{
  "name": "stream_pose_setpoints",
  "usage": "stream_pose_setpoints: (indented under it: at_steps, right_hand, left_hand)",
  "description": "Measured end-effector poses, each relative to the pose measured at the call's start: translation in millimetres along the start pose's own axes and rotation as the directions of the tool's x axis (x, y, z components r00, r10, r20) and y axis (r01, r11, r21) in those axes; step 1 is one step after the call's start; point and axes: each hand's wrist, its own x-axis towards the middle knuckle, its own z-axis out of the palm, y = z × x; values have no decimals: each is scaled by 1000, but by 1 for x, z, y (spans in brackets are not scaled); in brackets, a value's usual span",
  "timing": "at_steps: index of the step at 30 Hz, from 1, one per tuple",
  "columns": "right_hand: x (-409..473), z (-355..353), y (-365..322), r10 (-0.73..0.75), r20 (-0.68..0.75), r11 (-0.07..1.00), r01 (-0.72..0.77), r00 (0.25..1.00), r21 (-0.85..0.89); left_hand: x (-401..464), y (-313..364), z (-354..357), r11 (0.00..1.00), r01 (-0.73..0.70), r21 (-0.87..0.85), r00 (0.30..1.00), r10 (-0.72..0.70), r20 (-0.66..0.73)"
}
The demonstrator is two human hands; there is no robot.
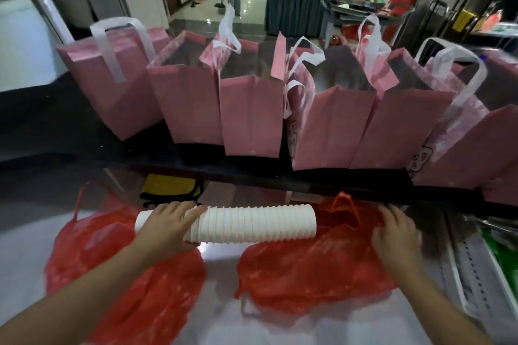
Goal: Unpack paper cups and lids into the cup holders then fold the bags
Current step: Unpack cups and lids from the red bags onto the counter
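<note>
At lower left, a crumpled red plastic bag (117, 274) lies flat, its contents not visible. The left hand (165, 228) curls over a long white stack of nested paper cups (252, 223) lying sideways at lower centre. A second red plastic bag (314, 263) (handles knotted) sits right, the right hand (396, 232) resting on it, fingers spread. Pink paper carrier bags (252, 115) line the back; their insides are too dark to make out.

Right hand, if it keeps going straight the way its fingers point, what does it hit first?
Probably the dark shelf edge just past the fingers of the right hand, which rests on the red bag. Beyond it stand the pink bags. Depth is unclear.
</note>
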Motion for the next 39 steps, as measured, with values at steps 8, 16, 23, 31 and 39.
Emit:
stream_pose_setpoints:
  at_steps: [8, 16, 23, 31, 39]
  right_hand:
    - [-33, 21, -171, -747, 228, 654, 751, 624, 89]
    - [-19, 37, -243, -761, 479, 511, 859, 438, 26]
    - [-45, 43, -274, -852, 444, 394, 899, 278, 193]
    - [-107, 36, -360, -932, 314, 288, 894, 179, 344]
    - [-231, 41, -475, -978, 192, 179, 818, 85, 546]
  left_hand:
    - [-50, -31, -5, 996, 70, 48, 997, -68, -45]
    - [-114, -51, -13, 989, 117, 86, 988, -108, -107]
    - [-173, -49, -24, 970, 161, 183, 971, -123, -203]
    - [-281, -69, -60, 811, 542, 222, 823, -459, -335]
    - [-399, -78, -64, 30, 134, -991, -315, -946, -71]
